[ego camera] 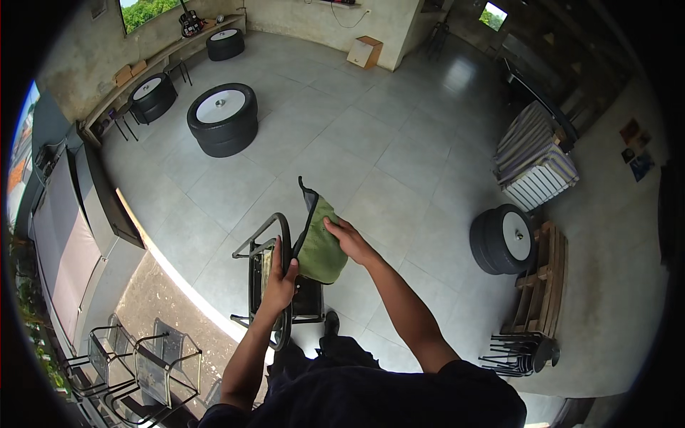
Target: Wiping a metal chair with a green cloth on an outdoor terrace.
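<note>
Just ahead of my body, a green cloth with a dark edge hangs between my two hands. My right hand holds its right side, thumb and fingers on the fabric. My left hand is at the cloth's dark left edge, beside the curved tube of a metal-framed chair; its thumb lies close to the cloth's edge, and the fingers point up along the tube. Whether it grips the tube, the cloth or both is not clear. The chair's dark seat partly shows below the cloth, near my shoe.
Stacked tires with white round tops stand on the tiled floor, another stack at right beside wooden pallets. Metal chairs stand lower left past the floor's edge. Stacked black stools are lower right, folded loungers above.
</note>
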A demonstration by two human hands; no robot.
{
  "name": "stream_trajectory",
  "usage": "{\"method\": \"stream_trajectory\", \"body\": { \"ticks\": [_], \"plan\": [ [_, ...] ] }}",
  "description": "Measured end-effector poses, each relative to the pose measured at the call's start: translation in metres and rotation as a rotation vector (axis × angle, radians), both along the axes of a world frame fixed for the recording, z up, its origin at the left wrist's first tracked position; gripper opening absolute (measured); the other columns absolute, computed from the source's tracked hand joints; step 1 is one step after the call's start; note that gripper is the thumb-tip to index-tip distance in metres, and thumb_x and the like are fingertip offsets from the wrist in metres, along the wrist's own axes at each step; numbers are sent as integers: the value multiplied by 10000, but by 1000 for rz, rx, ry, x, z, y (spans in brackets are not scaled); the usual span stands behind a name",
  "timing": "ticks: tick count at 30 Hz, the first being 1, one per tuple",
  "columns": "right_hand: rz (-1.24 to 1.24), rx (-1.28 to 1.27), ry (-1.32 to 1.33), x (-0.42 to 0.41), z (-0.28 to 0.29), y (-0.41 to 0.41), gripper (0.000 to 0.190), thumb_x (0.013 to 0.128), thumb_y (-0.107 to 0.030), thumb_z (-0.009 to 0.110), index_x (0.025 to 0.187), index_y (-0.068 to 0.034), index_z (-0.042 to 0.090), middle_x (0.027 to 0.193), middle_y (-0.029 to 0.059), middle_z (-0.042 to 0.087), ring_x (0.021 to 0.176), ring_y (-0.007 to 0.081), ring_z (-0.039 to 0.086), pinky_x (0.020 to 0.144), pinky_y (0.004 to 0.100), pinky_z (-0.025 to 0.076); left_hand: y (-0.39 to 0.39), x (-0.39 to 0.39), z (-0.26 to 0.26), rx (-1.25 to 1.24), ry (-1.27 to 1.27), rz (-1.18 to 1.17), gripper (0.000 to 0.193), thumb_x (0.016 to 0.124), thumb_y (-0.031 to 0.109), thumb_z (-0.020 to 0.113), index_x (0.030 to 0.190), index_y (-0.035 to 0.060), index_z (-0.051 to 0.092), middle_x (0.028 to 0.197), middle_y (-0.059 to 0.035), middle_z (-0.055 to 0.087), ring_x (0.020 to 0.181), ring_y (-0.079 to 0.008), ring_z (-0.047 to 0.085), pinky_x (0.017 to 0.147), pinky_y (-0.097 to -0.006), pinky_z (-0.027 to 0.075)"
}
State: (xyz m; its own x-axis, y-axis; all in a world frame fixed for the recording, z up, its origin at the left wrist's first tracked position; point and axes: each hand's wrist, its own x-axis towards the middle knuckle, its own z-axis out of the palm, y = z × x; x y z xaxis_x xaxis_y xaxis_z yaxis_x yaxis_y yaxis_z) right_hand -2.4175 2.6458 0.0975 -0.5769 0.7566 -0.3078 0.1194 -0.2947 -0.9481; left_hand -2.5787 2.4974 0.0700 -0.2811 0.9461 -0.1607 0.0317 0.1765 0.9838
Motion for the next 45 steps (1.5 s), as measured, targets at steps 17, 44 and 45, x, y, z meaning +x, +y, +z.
{"method": "stream_trajectory", "body": {
  "ticks": [17, 44, 45],
  "plan": [
    [121, 376, -127, -105, 22, -4, 766, 1009, -498, 429, 1578, -149, 53, 1579, 194, 279, 1442, 303, 312, 1151, 357, 274, -8, -8, 87, -63, -202, -51, 600, 1023, 246, 500, 1529, 161, 189, 869, -48, 534, 497, -103, 429, 446, -258, 372],
    [-74, 1155, -107, 50, 180, -81, 400, 973, -250, 582, 1358, -138, 590, 845, 48, 343, 804, 180, 403, 763, 293, 394, 8, 26, 104, -32, -194, -417, 788, 970, 621, 449, 1531, 118, 219, 865, -39, 450, 528, -78, 382, 464, -224, 358],
    [-63, 1163, -96, 47, 183, -82, 400, 973, -250, 582, 1358, -138, 590, 845, 48, 343, 804, 180, 403, 763, 293, 394, 8, 24, 104, -24, -190, -404, 788, 970, 621, 449, 1531, 118, 219, 865, -39, 450, 528, -78, 382, 464, -224, 358]
  ]
}}
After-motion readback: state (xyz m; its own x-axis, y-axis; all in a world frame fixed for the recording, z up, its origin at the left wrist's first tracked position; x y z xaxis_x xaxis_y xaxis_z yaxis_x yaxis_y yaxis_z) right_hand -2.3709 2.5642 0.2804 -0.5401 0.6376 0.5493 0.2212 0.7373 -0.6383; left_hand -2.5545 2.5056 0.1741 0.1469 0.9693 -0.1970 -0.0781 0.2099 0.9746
